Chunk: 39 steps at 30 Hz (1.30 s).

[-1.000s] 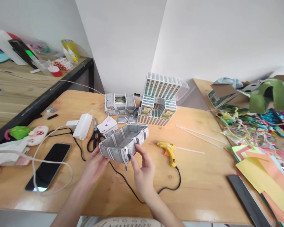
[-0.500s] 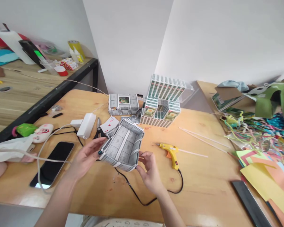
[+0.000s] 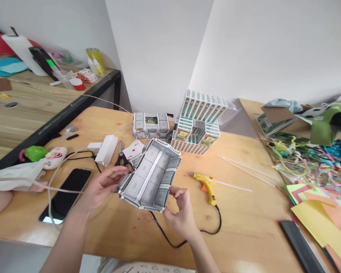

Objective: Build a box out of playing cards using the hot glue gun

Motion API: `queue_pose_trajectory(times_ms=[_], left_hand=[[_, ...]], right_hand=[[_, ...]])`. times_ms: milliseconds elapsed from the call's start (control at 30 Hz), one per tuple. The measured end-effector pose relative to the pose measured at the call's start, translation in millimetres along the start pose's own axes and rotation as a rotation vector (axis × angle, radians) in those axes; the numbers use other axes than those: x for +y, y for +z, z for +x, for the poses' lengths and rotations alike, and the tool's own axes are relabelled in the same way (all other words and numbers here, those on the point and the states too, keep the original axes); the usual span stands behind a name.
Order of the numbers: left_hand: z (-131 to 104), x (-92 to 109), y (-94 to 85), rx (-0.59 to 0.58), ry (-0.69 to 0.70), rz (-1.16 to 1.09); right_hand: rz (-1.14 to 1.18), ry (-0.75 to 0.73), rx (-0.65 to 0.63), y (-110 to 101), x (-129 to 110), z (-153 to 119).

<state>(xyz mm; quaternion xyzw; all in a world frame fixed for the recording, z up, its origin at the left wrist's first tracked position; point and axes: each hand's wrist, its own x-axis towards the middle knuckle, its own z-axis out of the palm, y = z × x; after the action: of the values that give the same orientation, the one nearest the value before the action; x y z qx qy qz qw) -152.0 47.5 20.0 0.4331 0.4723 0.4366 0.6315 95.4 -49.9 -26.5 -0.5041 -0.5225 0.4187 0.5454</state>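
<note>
An open grey patterned box made of playing cards [image 3: 149, 176] is tilted above the table, its hollow inside facing me. My left hand [image 3: 106, 185] grips its left side, with the thumb near the lower left corner. At the lower right edge, my right hand [image 3: 180, 208] pinches the box between thumb and fingers. Behind it lie loose playing cards [image 3: 133, 149] and black scissors [image 3: 121, 157]. A second grey card box [image 3: 151, 125] sits farther back, beside stacked card packs [image 3: 197, 121]. To the right rests a yellow glue gun [image 3: 206, 185].
A phone [image 3: 66, 195], a white power block [image 3: 106, 149] and cables lie on the left. Clear glue sticks [image 3: 246, 170] rest at the right, near coloured paper [image 3: 324, 223] and a black flat object [image 3: 299, 246]. A black cord runs below my hands.
The box has turned slightly and come up a little closer, showing more of its inside. Both hands have moved with it. The whole view has shifted slightly.
</note>
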Motion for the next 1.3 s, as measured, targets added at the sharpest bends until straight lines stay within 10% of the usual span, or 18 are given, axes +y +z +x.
queue_pose_trajectory(times_ms=[500,767,1033,1300], left_hand=[[-0.9,-4.5,3.1,-0.005,0.071,0.081],[-0.6,-10.3,8.8,-0.13,0.079,0.209],[-4.3,-7.1,13.5,-0.2,0.079,0.267],[-3.7,-4.7,18.7,-0.217,0.088,0.288]], right_hand=[[-0.154,0.104,0.011,-1.8,-11.7,10.4],[-0.4,0.264,-0.251,-39.3,-29.3,20.0],[-0.755,-0.123,0.301,-27.1,-7.5,96.3],[-0.789,-0.151,0.413,7.2,34.6,123.7]])
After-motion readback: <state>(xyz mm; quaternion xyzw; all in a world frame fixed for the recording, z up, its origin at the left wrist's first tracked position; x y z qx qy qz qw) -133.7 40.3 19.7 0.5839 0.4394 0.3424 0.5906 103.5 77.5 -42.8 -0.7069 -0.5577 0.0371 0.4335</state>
